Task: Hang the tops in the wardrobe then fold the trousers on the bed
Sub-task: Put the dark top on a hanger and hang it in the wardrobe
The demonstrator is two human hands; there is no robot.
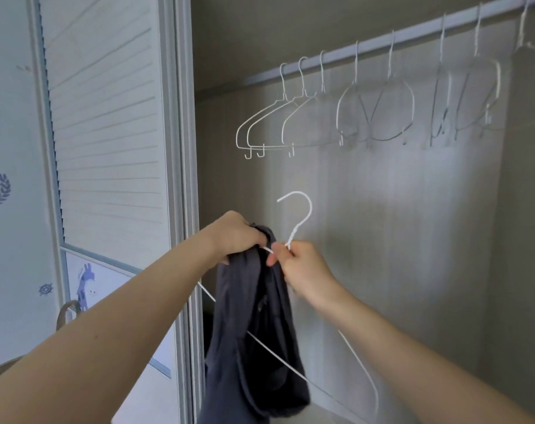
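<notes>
You're standing at the open wardrobe and you're working a dark grey top (pixel 254 325) onto a white wire hanger (pixel 297 221). Your left hand (pixel 235 234) is gripping the bunched fabric up near the hanger's neck, fingers curled right round the cloth. Your right hand (pixel 300 264) is pinching the hanger just below its hook, thumb and fingers closed on the wire. The top is hanging down between your forearms in a loose clump, and the hanger's wire frame is showing to both sides of it, so I'd say the garment isn't seated on the shoulders yet.

So you're in the hanging stage, first half of the job, with the trousers and the bed nowhere in view. Above you the rail (pixel 382 41) is carrying a row of empty white hangers (pixel 290 123), with gaps between several of them.

Next, by my reading, you're needing to spread that fabric so each shoulder is sitting on an arm of the wire, then lifting the hook up and over the rail into one of those gaps. Watch the clump doesn't slide off one side as you're raising it.
</notes>
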